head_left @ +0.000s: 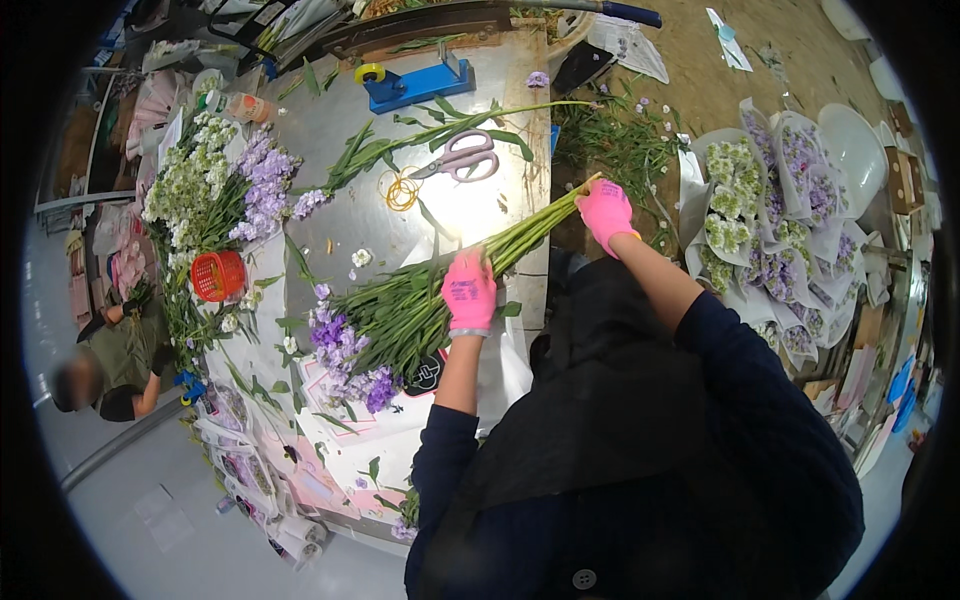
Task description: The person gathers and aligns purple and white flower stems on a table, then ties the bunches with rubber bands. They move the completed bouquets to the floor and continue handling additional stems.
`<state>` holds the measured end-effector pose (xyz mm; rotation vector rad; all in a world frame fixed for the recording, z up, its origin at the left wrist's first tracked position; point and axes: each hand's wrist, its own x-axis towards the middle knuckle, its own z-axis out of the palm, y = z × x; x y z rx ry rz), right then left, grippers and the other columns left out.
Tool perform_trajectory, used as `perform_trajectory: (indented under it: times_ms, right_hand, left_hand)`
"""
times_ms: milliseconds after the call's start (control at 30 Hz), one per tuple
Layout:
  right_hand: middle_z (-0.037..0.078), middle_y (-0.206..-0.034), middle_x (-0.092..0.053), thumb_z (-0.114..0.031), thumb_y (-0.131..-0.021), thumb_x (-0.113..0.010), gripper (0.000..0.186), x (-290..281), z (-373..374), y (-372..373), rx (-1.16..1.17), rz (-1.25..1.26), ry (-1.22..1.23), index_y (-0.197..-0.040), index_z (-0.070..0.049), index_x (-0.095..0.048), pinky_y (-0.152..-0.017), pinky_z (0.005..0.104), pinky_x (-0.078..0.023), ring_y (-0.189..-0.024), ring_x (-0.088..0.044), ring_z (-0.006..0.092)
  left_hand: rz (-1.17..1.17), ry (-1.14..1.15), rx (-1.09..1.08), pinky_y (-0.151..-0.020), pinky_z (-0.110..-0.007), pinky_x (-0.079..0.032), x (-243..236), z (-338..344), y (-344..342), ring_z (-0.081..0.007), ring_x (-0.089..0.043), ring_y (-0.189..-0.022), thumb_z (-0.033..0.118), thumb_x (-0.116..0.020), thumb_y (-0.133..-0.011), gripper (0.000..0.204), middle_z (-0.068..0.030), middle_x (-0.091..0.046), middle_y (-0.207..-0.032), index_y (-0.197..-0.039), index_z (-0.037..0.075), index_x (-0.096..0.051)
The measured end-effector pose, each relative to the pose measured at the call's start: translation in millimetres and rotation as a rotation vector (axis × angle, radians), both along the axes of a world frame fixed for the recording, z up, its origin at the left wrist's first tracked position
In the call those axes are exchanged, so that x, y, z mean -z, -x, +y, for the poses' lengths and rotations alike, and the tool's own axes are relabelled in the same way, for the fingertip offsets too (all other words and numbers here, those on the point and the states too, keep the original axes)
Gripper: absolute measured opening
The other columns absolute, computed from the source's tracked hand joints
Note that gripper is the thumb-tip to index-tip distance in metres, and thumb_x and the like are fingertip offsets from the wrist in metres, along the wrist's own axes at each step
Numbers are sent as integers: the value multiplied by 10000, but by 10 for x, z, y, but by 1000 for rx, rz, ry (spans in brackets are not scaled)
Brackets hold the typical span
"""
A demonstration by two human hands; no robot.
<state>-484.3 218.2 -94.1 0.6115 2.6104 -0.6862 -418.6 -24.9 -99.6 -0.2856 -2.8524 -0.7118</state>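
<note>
A bunch of purple flowers with long green stems [400,315] lies slantwise across a metal table [340,220]. My left hand [469,290], in a pink glove, presses down around the middle of the stems. My right hand [604,211], also pink-gloved, grips the cut stem ends, which stick out past the table's right edge. The purple blooms [345,360] rest on white and pink wrapping sheets [330,425] at the table's near end.
Pink-handled scissors [462,158], rubber bands [401,190], a loose stem [440,128], a blue tape dispenser [410,85], a red basket [217,275] and heaps of white and purple flowers [215,185] lie on the table. Wrapped bouquets [770,220] stand at right. Another person [110,365] crouches at left.
</note>
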Motion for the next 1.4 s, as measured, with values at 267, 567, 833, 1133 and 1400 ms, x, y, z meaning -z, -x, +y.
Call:
perform_trajectory:
  times_ms: [267,567,833,1133,1400]
  right_hand:
    - [159,-867,-623,-282,-687,-616,290,26,-148,118,163,16,-104,-842,-37,-635,-740,382,-468,-841,-595,311]
    - [161,-795,-627,-299,-652,-664,339,239,86,-119,132,180,212,-824,-9,-624,-680,355,-470,-773,-608,293]
    - [133,-756,-637,-181,-672,-667,252,505,120,-197,289,230,464,-837,5,-621,-653,319,-472,-728,-623,233]
    - [129,-836,-616,-84,-721,-607,232,329,59,-388,408,531,379,-929,13,-578,-690,319,-468,-757,-605,240]
    - [176,-977,-556,-83,-726,-568,286,124,0,-316,344,398,298,-998,-3,-531,-720,339,-460,-825,-581,277]
  left_hand:
    - [-1,-13,-5,-717,-341,-460,30,-5,-5,-259,-571,-822,87,-595,-740,193,-93,-586,-914,-929,82,-558]
    - [-32,32,-30,-710,-337,-461,43,16,-34,-245,-572,-809,126,-606,-729,197,-72,-595,-930,-925,109,-598]
    - [-117,71,-16,-702,-357,-442,-91,119,-24,-252,-559,-819,133,-616,-706,174,-74,-591,-926,-876,102,-590]
    - [83,51,123,-723,-386,-423,-247,367,197,-263,-547,-832,142,-646,-661,248,-76,-588,-918,-902,102,-603]
    - [-45,101,182,-597,-360,-438,-151,397,278,-252,-559,-668,122,-617,-648,121,-63,-587,-731,-765,97,-600]
